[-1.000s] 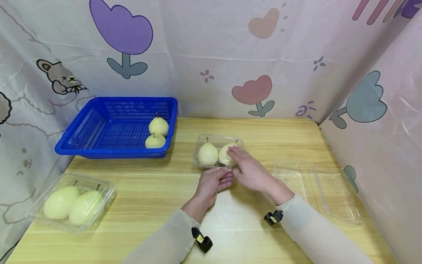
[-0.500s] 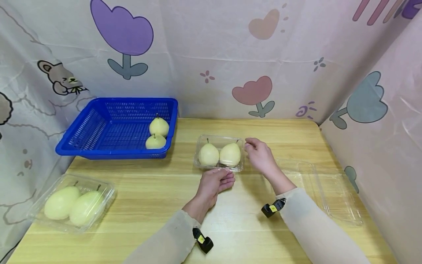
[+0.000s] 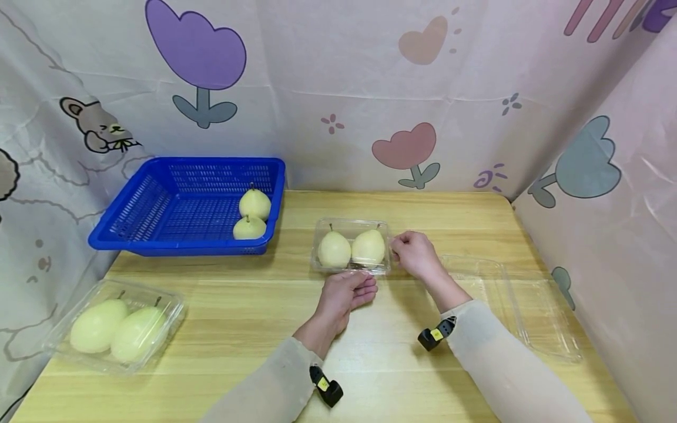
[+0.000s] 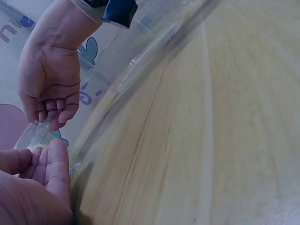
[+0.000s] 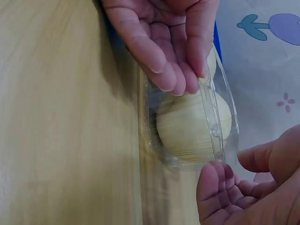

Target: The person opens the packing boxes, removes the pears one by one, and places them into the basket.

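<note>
In the head view, a clear plastic clamshell container (image 3: pixel 351 225) holds two pale yellow pears (image 3: pixel 334 249) side by side, its lid lying over them. My left hand (image 3: pixel 338 296) pinches the container's front rim between thumb and fingers, seen closely in the right wrist view. At the right side, my right hand (image 3: pixel 418 254) has curled fingers at the container's corner. In the right wrist view those fingers (image 5: pixel 218 187) touch the end of the rim, with the thumb near the lid edge. Parts of the rim are hidden behind the fingers.
A blue basket (image 3: pixel 185 244) with two pears (image 3: pixel 255 204) stands at the back left. Another clear container (image 3: pixel 171 299) with two pears sits at the front left. An open clear container (image 3: pixel 520 305) lies on the wooden table (image 3: pixel 381 376) at right. Patterned cloth hangs behind.
My right hand has moved off the top of the right pear to the container's right side, then slightly closer to its corner. My left hand stays at the front rim.
</note>
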The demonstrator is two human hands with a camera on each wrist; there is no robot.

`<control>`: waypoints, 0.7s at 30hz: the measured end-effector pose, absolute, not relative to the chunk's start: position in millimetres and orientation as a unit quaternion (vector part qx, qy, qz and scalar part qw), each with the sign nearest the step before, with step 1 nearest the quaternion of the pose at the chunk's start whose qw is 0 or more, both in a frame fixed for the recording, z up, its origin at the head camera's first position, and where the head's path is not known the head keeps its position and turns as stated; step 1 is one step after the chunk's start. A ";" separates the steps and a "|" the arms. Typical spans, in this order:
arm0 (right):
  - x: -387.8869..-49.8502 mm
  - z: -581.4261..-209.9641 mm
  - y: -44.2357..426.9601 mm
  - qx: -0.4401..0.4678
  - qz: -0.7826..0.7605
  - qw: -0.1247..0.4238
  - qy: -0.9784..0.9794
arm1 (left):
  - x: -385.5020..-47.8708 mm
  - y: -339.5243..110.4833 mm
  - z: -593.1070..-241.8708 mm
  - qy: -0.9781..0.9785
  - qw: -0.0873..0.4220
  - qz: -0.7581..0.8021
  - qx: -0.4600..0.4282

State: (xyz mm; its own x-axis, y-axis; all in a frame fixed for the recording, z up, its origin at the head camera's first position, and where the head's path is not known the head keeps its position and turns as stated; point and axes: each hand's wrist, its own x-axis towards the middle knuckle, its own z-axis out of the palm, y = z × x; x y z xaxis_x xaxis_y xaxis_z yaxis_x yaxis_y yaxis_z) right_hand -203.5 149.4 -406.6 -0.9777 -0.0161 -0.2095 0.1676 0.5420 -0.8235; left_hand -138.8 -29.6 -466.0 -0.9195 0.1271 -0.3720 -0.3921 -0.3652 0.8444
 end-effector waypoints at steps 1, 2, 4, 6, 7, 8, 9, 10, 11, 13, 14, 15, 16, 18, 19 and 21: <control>-203.3 -407.0 149.4 0.048 -0.487 0.105 0.866 | -139.1 -30.0 -466.3 0.540 0.159 0.818 -0.120; -203.2 -407.4 149.6 0.052 -0.496 0.114 0.859 | -139.5 -30.5 -466.6 0.539 0.159 0.819 -0.118; -203.5 -408.4 150.5 0.063 -0.512 0.131 0.846 | -140.4 -31.5 -466.9 0.537 0.161 0.820 -0.114; -204.6 -409.8 151.5 0.073 -0.523 0.143 0.837 | -141.2 -32.7 -467.1 0.538 0.162 0.820 -0.111; -205.3 -410.4 151.9 0.077 -0.528 0.148 0.833 | -141.5 -33.3 -467.0 0.539 0.162 0.819 -0.111; -206.0 -410.9 152.2 0.081 -0.534 0.152 0.828 | -141.8 -34.0 -467.0 0.540 0.161 0.819 -0.109; -206.8 -411.5 152.5 0.087 -0.542 0.158 0.821 | -142.0 -34.4 -466.8 0.541 0.162 0.818 -0.108; -207.5 -411.8 152.8 0.092 -0.550 0.163 0.814 | -142.1 -34.9 -466.7 0.541 0.162 0.818 -0.107; -208.0 -412.1 153.0 0.097 -0.557 0.170 0.807 | -142.0 -35.2 -466.8 0.542 0.162 0.818 -0.106; -208.7 -412.4 153.3 0.107 -0.572 0.183 0.792 | -142.1 -35.3 -466.6 0.542 0.163 0.818 -0.105; -208.9 -412.7 153.4 0.112 -0.578 0.189 0.786 | -142.2 -35.3 -466.7 0.542 0.164 0.818 -0.105; -209.1 -413.0 153.4 0.115 -0.583 0.194 0.780 | -142.2 -35.1 -466.7 0.542 0.164 0.818 -0.105; -209.1 -413.4 153.4 0.118 -0.585 0.198 0.778 | -142.1 -35.1 -466.7 0.542 0.164 0.818 -0.105; -208.9 -414.1 153.3 0.118 -0.584 0.201 0.777 | -142.3 -34.7 -466.4 0.541 0.164 0.818 -0.106; -208.8 -414.5 153.1 0.119 -0.583 0.201 0.778 | -142.2 -34.6 -466.3 0.542 0.164 0.818 -0.106; -208.4 -415.2 152.6 0.117 -0.577 0.199 0.783 | -142.1 -34.4 -466.2 0.542 0.162 0.818 -0.105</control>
State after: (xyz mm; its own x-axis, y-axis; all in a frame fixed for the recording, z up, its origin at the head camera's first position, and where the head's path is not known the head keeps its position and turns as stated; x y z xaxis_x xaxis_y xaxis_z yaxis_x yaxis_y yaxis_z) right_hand -208.4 152.6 -415.2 -0.8931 -0.0469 -0.4473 0.4135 0.3060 -0.8576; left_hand -142.1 -34.4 -466.2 -0.9251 0.1512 -0.3482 -0.3796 -0.3597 0.8523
